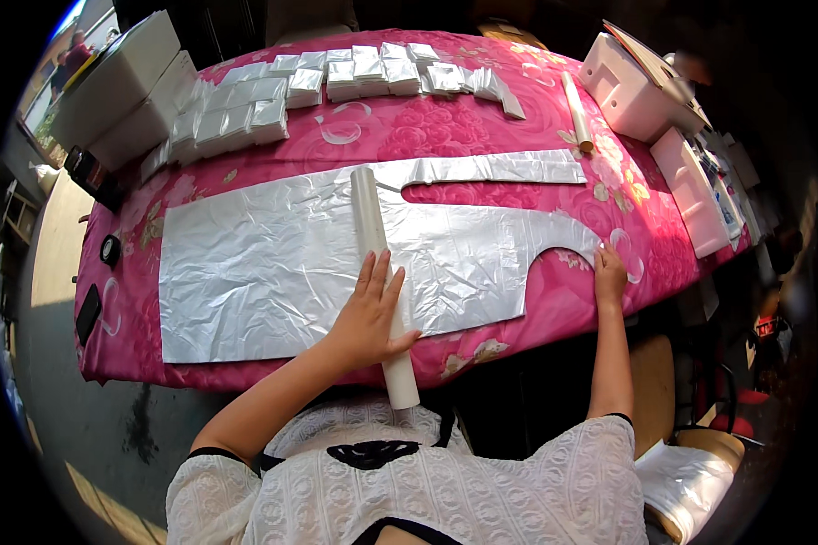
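Observation:
A thin white plastic apron (245,263) lies flat and wrinkled on the table, its two straps reaching to the right. Across it, running from the far side to the near edge, lies a long pale tube (369,204) whose near end sticks out past the table toward my body. My left hand (369,313) rests flat on this tube, fingers spread and thumb apart. At the right, my right hand (609,276) is closed in a pinch on the tip of the apron's nearer strap.
A pink flowered cloth (427,127) covers the table. Folded white plastic packets (236,113) are stacked along the far side. Foam boxes (123,91) stand far left, another foam box (632,86) far right. A second tube (575,109), tape roll (110,250) and phone (88,313) lie around.

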Available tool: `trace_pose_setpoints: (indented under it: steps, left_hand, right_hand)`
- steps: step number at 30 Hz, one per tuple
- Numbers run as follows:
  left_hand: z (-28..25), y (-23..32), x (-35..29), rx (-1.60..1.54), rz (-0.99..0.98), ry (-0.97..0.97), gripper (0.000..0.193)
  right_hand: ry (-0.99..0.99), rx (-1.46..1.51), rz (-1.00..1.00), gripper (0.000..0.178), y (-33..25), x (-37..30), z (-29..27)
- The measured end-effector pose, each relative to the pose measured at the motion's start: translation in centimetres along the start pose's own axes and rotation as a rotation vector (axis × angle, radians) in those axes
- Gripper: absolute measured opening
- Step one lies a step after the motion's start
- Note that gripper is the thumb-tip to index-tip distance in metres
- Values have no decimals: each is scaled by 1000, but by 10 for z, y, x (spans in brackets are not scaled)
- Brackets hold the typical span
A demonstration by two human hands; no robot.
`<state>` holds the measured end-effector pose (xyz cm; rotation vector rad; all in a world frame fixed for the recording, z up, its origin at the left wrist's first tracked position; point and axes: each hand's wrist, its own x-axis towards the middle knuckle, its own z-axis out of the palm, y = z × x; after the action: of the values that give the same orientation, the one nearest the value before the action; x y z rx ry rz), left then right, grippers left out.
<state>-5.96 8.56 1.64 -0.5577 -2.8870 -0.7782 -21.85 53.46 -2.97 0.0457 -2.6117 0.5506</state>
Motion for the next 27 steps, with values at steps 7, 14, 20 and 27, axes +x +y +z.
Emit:
trace_pose_setpoints:
  steps: [7,14,20,27]
  left_hand:
    - [5,25,11,166,-7,-17,70]
    - [-18,27,12,-1108,-302,187,34]
    - [-41,-15,-13,-1220,-548,-57,23]
    - [-98,-111,-91,-1224,-869,233,16]
  right_hand:
    - [140,120,-57,9,-71,4,-20]
    - [-284,741,-176,16,-270,-68,-32]
    - [-711,925,-520,34,-335,-118,-31]
    - [-501,417,-423,33,-323,-146,-51]
